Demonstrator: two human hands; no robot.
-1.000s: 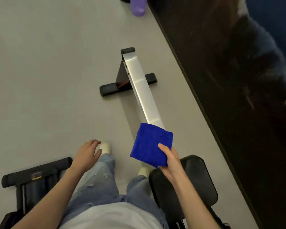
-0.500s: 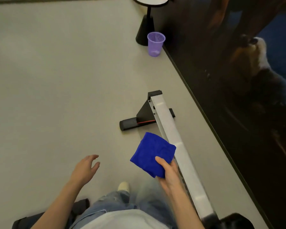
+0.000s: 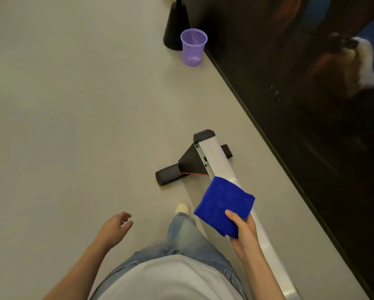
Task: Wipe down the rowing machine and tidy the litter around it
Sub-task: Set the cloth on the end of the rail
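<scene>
The rowing machine's silver rail [image 3: 216, 156] is seen running from the lower right edge up toward the middle of the view, ending in a black end cap [image 3: 204, 135]. Under that end a black crossbar foot [image 3: 167, 175] is set flat on the grey floor [image 3: 73, 126], and a thin red line [image 3: 192, 174] is noted along the black bracket beside it. A folded blue cloth [image 3: 224, 204] is gripped at its near corner by the right hand [image 3: 243, 229], the thumb laid on top and the fingers curled underneath. The cloth is held over the rail and a stretch of the rail is hidden by it; whether the two touch cannot be told. The left hand [image 3: 113, 228] is held out over the bare floor, well apart from the rail, its fingers loosely spread and nothing held in it. Between the hands, a leg in light blue jeans [image 3: 186, 239] and a pale shoe [image 3: 181, 208] are seen just beside the rail. A purple mesh basket [image 3: 193, 47] stands upright on the floor, well beyond the end cap, just beside a black cone-shaped base [image 3: 176, 24]. The right side is closed off by a dark glossy wall panel [image 3: 311, 126], alongside which the rail runs.
</scene>
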